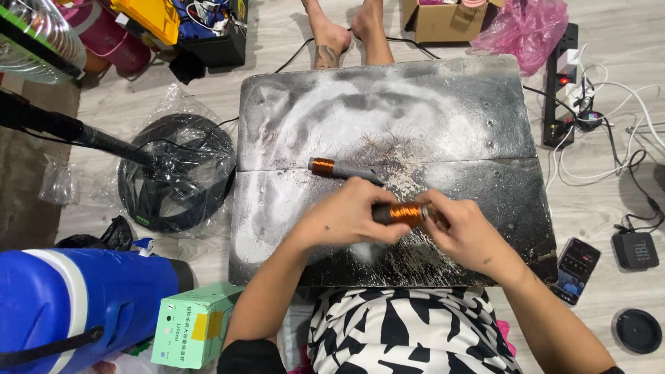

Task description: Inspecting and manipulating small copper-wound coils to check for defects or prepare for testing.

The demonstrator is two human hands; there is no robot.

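My left hand point(344, 219) and my right hand point(467, 232) together grip a short grey rod wound with copper wire point(405, 212), held just above the dark, white-smeared work board point(443, 104). The left fingers wrap the rod's left end; the right fingers pinch its right end beside the coil. A second grey rod with a copper coil point(339, 168) lies on the board just beyond my hands, touching neither hand.
A fan stand in plastic wrap point(176, 173) stands left of the board. A blue cooler point(76, 298) and green box point(194, 325) sit near left. A phone point(576, 269), small speaker point(635, 251), power strip point(562, 83) and cables lie right. Another person's bare feet point(346, 31) rest beyond the board.
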